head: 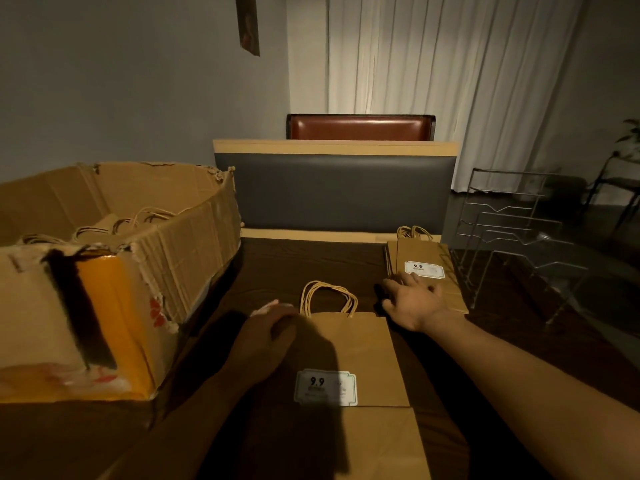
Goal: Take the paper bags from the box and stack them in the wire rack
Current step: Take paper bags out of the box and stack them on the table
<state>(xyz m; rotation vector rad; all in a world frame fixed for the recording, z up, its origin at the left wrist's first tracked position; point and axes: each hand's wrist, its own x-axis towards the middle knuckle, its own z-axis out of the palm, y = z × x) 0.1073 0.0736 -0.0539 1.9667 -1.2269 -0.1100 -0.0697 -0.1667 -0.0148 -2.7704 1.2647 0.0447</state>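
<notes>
The left hand (273, 322) rests flat, fingers relaxed, on the near bag (349, 355); the right hand (412, 299), fingers spread, presses the small pile (427, 271) beside the rack (512, 237). More bags seemingly remain in the box (114, 237). She should square the pile, then slide it into the rack.

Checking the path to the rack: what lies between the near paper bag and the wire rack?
In the head view, the small stack of paper bags lies between the near bag and the wire rack, with the right hand resting on that stack.
</notes>
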